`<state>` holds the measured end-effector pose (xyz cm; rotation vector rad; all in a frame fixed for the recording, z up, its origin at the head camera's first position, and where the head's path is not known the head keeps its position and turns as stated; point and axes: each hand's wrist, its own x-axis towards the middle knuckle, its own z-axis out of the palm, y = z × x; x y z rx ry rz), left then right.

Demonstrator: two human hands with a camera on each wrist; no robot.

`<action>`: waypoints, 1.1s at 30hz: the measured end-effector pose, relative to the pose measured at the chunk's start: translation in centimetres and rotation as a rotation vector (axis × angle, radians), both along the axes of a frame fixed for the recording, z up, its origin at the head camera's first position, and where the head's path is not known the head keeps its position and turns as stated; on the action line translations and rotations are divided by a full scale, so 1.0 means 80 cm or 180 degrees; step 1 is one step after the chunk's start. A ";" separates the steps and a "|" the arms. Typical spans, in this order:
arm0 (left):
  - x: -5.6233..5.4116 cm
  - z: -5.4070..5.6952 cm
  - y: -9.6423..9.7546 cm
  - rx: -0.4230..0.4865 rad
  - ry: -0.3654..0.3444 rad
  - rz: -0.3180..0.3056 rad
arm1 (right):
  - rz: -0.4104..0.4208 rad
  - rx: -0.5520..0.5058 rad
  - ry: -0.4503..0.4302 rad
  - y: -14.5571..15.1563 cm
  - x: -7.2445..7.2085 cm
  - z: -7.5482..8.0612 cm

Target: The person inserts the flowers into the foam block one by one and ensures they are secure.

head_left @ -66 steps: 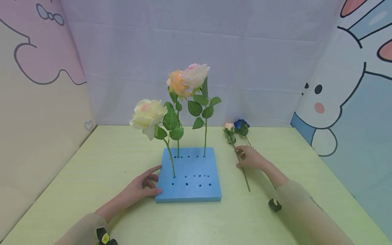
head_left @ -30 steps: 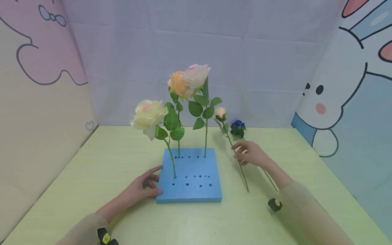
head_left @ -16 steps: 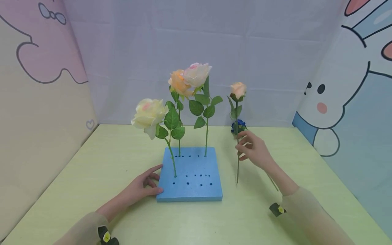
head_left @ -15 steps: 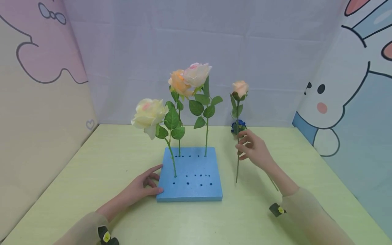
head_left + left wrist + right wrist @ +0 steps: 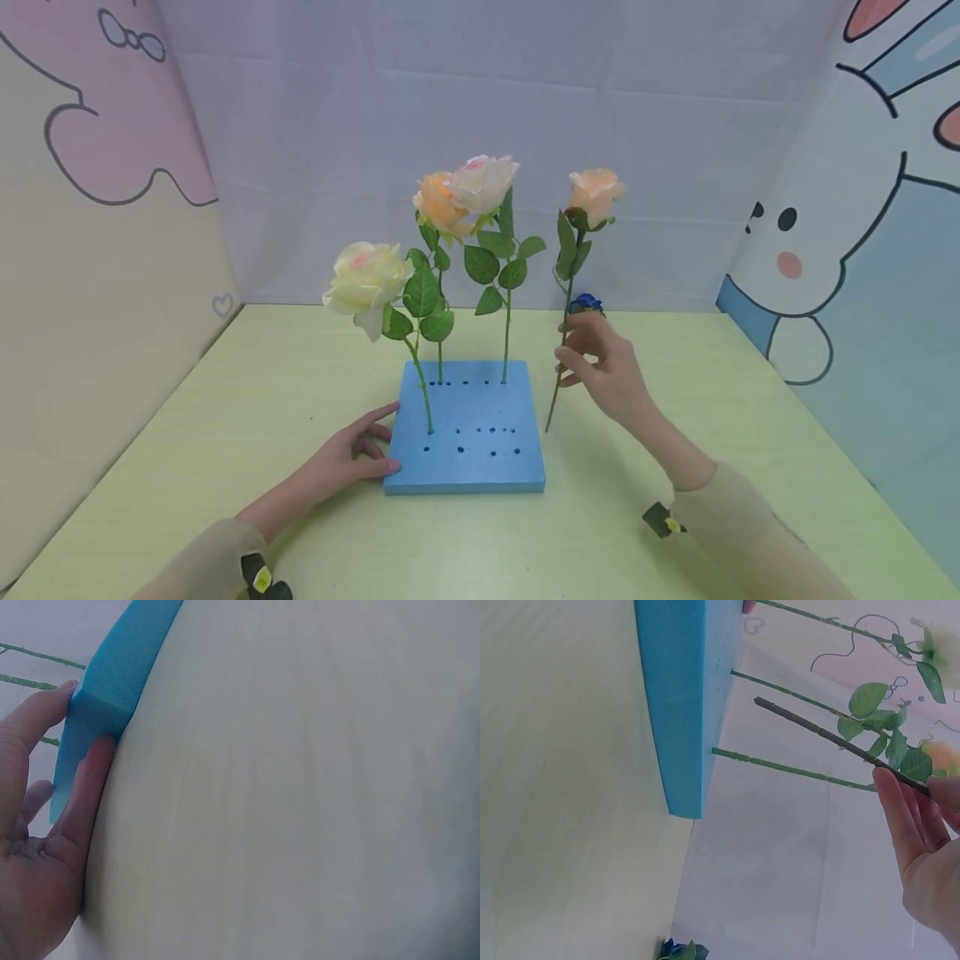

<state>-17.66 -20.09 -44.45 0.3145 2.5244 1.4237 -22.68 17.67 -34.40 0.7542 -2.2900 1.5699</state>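
Between thumb and fingertips, my right hand point(image 5: 603, 367) pinches the stem of a peach rose point(image 5: 595, 197), tilted with its bloom up and to the right. In the right wrist view, the stem's lower end point(image 5: 795, 718) points toward the blue foam block point(image 5: 675, 705), apart from it. My left hand point(image 5: 348, 454) rests against the block's left side, its fingers spread and touching the edge; the left wrist view shows fingertips at the block's corner point(image 5: 105, 701). Standing in the block are a cream rose point(image 5: 367, 282), an orange rose point(image 5: 439, 204) and a pale pink rose point(image 5: 483, 185).
A blue rose point(image 5: 585, 304) lies on the table behind my right hand, which hides much of it. Several small holes dot the top of the foam block point(image 5: 480, 471). Printed side panels and a pale backdrop point(image 5: 315, 150) surround the pale yellow table point(image 5: 300, 358).
My right hand has picked the peach rose up off the table, turned it upright and carried it left toward the block. My left hand stays at the block's edge.
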 end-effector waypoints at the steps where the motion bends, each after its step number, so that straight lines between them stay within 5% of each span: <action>1: 0.000 0.000 0.000 0.0003 -0.0001 0.0001 | 0.0042 -0.0004 0.0040 -0.005 0.001 0.000; 11: 0.000 -0.001 0.001 0.0014 -0.0024 0.0011 | 0.0312 -0.0086 0.0442 -0.053 0.004 -0.003; 33: 0.000 -0.002 0.000 0.0060 -0.0031 0.0000 | 0.0353 0.0024 0.0544 -0.105 0.000 -0.020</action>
